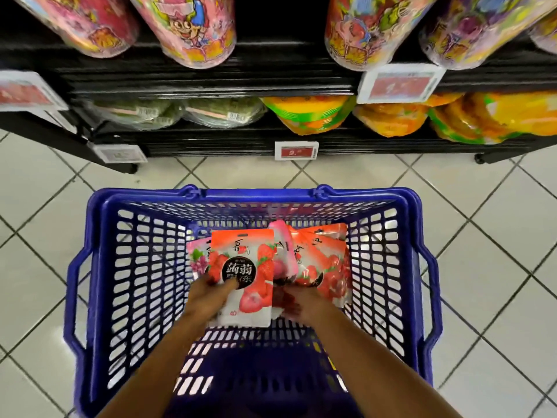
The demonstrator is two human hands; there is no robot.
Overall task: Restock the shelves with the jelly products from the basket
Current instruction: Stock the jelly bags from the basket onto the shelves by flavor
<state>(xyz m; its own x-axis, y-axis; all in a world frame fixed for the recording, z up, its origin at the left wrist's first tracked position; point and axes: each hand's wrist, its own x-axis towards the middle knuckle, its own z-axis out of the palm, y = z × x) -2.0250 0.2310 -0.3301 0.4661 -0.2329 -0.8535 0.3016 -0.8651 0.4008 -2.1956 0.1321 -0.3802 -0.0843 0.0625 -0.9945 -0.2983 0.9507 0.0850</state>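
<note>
A blue plastic basket point(99, 267) stands on the tiled floor before the black shelves point(211, 86). Inside it lie several strawberry jelly pouches. My left hand point(208, 297) grips the front pouch point(250, 285), red and white with a black round label, thumb laid across its face. My right hand point(304, 306) reaches under the pouches on the right point(325, 267); its fingers are partly hidden and blurred. A grape pouch point(197, 260) peeks out on the left behind the held one.
The lower shelf holds green-tinted bags point(180, 113) on the left and orange bags point(391, 119) on the right. Tall colourful tubs point(193, 31) stand on the shelf above. Price tags point(297, 150) hang on the shelf edges. White tile floor surrounds the basket.
</note>
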